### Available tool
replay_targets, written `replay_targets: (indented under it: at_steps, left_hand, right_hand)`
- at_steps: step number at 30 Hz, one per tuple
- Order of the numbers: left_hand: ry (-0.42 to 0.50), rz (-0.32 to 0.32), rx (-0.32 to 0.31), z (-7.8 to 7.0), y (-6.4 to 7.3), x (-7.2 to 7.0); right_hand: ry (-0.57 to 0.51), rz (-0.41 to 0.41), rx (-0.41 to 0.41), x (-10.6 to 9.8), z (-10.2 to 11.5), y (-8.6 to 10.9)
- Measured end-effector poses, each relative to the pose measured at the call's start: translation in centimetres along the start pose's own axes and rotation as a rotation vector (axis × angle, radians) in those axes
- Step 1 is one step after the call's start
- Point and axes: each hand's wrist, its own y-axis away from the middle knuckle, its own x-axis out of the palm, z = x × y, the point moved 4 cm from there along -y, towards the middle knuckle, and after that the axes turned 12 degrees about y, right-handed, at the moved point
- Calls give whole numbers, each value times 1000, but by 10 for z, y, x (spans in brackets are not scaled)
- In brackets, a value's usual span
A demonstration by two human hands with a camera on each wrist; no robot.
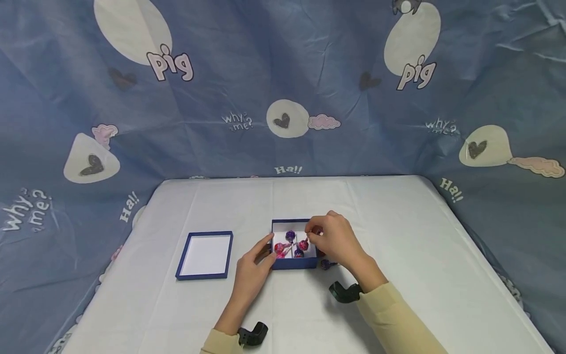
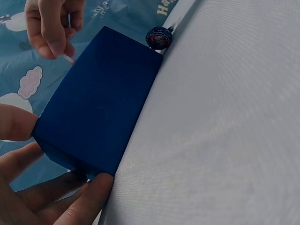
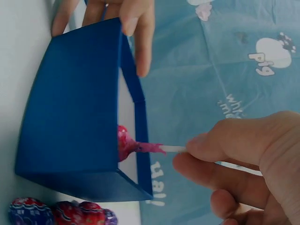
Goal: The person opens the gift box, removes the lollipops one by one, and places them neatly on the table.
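A blue open-topped box (image 1: 295,264) with a white inside stands mid-table. At its left side, my left hand (image 1: 252,273) grips the box wall, thumb and fingers around the corner. Above the box's right part, my right hand (image 1: 338,241) pinches the white stick of a pink-wrapped lollipop (image 3: 124,143); that lollipop's head is inside the box, below the rim. Several wrapped lollipops lie in the box, among them a purple lollipop (image 1: 290,235) near the back. Outside the box's right wall are more lollipops (image 3: 30,213), partly hidden by the right hand in the head view.
The blue-rimmed box lid (image 1: 205,255) lies on the left, white inside up. White cloth covers the table (image 1: 132,314). Behind and beside it hangs a blue printed curtain (image 1: 212,147). Each wrist wears a black device (image 1: 345,292).
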Motion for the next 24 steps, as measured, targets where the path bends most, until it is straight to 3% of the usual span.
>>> replay_targets:
  at_steps: [6,17,24]
  left_hand:
    - [-8,9,0,1,2,0]
    - [-3,9,0,-1,-1,0]
    - [2,16,-1,-2,1,0]
  right_hand:
    - [-42,-30,33,-12,-3,8]
    - [-116,-192,76,-35,-13,9]
    - [-118,-234,103,-43,-19,11]
